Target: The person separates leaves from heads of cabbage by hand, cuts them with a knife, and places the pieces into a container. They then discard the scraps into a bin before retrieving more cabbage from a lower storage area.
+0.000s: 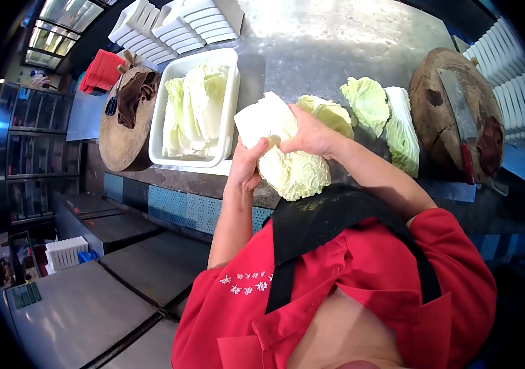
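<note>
Both of my hands are on a piece of napa cabbage (293,175), with its white stem end up and its crinkled pale-yellow leaf hanging down in front of my apron. My left hand (249,161) grips its left side, thumb pressed near the middle. My right hand (308,132) grips from the right, its thumb close to the left one. A white plastic tub (234,92) with cabbage leaves (196,111) stands to the left. Behind my right hand lies a cabbage leaf (330,114). Farther right are a loose leaf (366,104) and a long cabbage piece (401,130).
A round wooden chopping block (425,111) at the right bears a cleaver (457,101) and a brown cloth (491,147). Another block (121,144) with a dark cloth (134,98) is at the left. Stacked white trays (195,24) and red containers (100,71) stand on the steel counter (312,55).
</note>
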A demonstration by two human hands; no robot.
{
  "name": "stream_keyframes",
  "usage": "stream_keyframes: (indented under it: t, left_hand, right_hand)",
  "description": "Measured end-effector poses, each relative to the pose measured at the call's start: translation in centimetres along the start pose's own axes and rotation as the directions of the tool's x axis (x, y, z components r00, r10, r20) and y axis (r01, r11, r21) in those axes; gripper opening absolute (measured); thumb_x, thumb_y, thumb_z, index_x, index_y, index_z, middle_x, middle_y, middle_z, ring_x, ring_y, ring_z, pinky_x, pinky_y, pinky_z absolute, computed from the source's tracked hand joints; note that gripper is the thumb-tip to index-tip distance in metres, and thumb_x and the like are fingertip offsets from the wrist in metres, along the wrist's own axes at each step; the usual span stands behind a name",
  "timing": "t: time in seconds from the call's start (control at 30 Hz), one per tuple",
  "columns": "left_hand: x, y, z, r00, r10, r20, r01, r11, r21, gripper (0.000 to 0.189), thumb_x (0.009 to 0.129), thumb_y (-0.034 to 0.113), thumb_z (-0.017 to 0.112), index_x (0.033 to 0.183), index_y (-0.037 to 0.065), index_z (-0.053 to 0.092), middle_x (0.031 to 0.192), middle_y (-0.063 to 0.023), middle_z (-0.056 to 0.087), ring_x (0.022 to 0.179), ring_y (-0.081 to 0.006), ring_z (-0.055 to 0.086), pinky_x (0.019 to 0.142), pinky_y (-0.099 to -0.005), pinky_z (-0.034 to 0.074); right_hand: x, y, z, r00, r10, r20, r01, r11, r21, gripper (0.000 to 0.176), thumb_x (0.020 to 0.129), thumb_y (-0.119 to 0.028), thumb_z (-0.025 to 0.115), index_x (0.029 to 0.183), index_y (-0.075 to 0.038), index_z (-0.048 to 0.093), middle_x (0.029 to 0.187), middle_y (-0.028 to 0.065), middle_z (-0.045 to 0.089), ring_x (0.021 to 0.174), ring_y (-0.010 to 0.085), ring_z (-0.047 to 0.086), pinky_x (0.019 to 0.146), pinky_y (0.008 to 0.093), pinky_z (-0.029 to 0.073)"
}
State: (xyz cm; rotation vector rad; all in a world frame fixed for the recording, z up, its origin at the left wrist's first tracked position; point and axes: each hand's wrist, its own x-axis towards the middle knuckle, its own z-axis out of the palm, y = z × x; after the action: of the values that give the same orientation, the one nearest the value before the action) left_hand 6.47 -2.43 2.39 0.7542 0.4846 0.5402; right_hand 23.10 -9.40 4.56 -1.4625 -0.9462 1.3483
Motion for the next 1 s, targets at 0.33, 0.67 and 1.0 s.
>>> stream_keyframes:
  t: [0.33, 0.67, 1.0]
  left_hand:
    - [-0.8, 0.9, -3.1, 0.994, 0.11, -0.012, -0.107, 0.924, -0.366, 0.065, 0.079, 0.033, 0.064, 0.13, 0.001, 0.039, 0.123, -0.0191, 0.051, 0.112, -0.0335, 0.052, 0.095, -0.0447, 0.045]
    - [1.5, -0.5, 0.3, 0.941, 0.192, -0.278, -0.207, 0.978, -0.023, 0.06, 0.094, 0.047, 0.039, 0.13, 0.0, 0.039, 0.123, -0.0138, 0.05, 0.108, -0.0232, 0.053, 0.088, -0.0351, 0.046]
    - [0.1, 1.4, 0.7, 0.948, 0.08, -0.307, 0.073, 0.886, 0.457, 0.039, 0.085, 0.017, 0.065, 0.114, -0.003, 0.049, 0.104, -0.0107, 0.06, 0.089, -0.0173, 0.061, 0.074, -0.028, 0.05]
  right_hand:
    - [-1.2, -1.4, -6.6, 0.989, -0.124, -0.083, 0.148, 0.886, 0.44, 0.058, 0.069, -0.004, 0.06, 0.122, 0.008, 0.039, 0.105, 0.0201, 0.057, 0.084, 0.0228, 0.064, 0.07, 0.0355, 0.058]
    - [0.4, -0.1, 0.2, 0.996, 0.056, 0.073, -0.083, 0.885, 0.458, 0.066, 0.073, -0.019, 0.076, 0.123, 0.001, 0.04, 0.112, 0.0124, 0.056, 0.099, 0.0202, 0.058, 0.083, 0.0324, 0.05]
    - [0.0, 0.2, -0.5, 0.998, -0.023, -0.051, 0.036, 0.966, 0.258, 0.072, 0.064, -0.006, 0.077, 0.125, 0.003, 0.039, 0.113, 0.013, 0.056, 0.101, 0.0191, 0.057, 0.086, 0.0316, 0.048]
